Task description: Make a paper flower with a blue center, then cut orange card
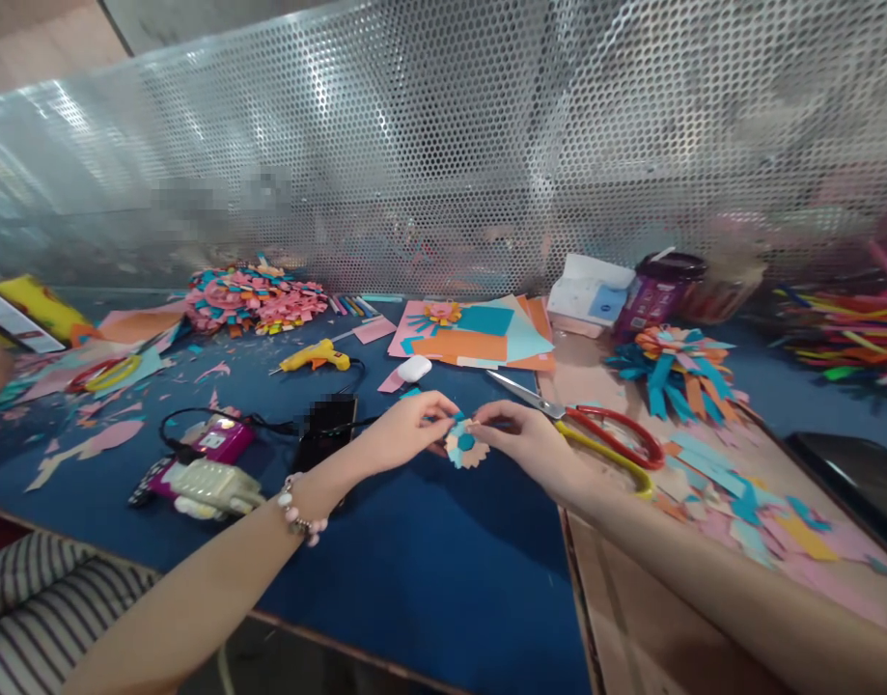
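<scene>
both hands are at work on one paper flower [467, 443], held above the blue table [443, 589] near its brown-edged seam. the flower shows pale blue and peach petals about a round, darker blue centre.

left hand [423, 427]: narrow, thumb and fingers pinching the flower's upper left edge. right hand [513, 432]: narrow likewise, fingertips closed at the upper right edge. any finger contact behind the petals is hidden and cannot be confirmed.

step in hand, as judged: petals being set or shaped by fingertip, no tool in either hand. the next move appears to call for a light, steady pinch from the left hand while the right adjusts one petal at a time; the paper looks thin and could crease or tear under a hard grip.

tools noted: scissors [557, 410] lie just beyond the right hand, red and yellow handles spread; a yellow glue gun [314, 357] lies beyond the left hand, well apart from the flower. whether it is hot cannot be determined.
</scene>
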### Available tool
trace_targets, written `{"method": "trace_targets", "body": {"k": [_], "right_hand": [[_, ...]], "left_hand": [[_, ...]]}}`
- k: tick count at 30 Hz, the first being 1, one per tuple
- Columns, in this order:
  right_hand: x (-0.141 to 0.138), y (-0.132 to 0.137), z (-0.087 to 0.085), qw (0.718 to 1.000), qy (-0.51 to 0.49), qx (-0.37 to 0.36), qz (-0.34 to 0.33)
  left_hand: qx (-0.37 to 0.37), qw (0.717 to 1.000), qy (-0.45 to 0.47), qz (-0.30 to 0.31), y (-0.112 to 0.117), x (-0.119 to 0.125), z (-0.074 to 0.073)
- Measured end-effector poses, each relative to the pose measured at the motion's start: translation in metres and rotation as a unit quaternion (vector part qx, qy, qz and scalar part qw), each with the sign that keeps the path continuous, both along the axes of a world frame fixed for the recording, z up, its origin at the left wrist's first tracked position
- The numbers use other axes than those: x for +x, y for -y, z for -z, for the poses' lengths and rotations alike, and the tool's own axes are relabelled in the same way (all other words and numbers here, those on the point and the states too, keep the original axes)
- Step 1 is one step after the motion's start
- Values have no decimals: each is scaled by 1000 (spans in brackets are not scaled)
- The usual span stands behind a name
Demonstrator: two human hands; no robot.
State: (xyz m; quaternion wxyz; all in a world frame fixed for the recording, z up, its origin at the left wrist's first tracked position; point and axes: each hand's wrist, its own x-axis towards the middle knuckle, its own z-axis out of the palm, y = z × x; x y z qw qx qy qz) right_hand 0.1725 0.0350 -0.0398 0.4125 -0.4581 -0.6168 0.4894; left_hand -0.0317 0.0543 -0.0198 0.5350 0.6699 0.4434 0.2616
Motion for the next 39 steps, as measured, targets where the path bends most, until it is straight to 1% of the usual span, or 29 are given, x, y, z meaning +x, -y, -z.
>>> {"method": "trace_targets", "body": {"k": [4, 8, 11, 15, 20, 24, 27, 30, 31, 33, 35, 36, 37, 38, 39], "right_hand": [[-3, 3, 5, 999, -33, -8, -31], [-1, 4, 4, 998, -48, -11, -45], [0, 5, 2, 999, -35, -10, -40], [-1, 6, 0, 999, -20, 13, -25], [-4, 7, 2, 999, -43, 3, -32], [-3, 6, 2, 1000, -13, 25, 2], [6, 2, -7, 999, 5, 34, 20], [20, -6, -24, 999, 20, 37, 28], [25, -9, -29, 998, 34, 39, 29], [34, -16, -36, 994, 101, 40, 10], [41, -21, -37, 976, 211, 59, -1], [45, -22, -36, 957, 277, 88, 7], [50, -21, -33, 926, 352, 134, 22], [57, -20, -30, 882, 431, 187, 39], [64, -17, -26, 827, 509, 233, 48]], "left_hand": [[-30, 999, 30, 13, 4, 2, -1], [-33, 999, 39, 15, 7, 2, -4], [-33, 999, 41, 9, 8, 2, -7], [-42, 998, 45, 6, 8, 3, -10], [-24, 999, 23, 31, 8, 2, -7], [3, 999, 12, 46, 8, 1, -4], [18, 999, 14, 29, 7, 1, -6], [58, 998, -25, -16, 5, -2, -10], [74, 996, -40, -31, 4, -3, -10], [98, 992, -59, -44, 2, -5, -12], [106, 992, -61, -44, 1, -6, -13], [99, 992, -58, -43, 1, -5, -13], [83, 994, -53, -45, 1, -5, -14], [64, 996, -45, -49, 2, -4, -15], [45, 997, -35, -52, 2, -3, -16]]}}
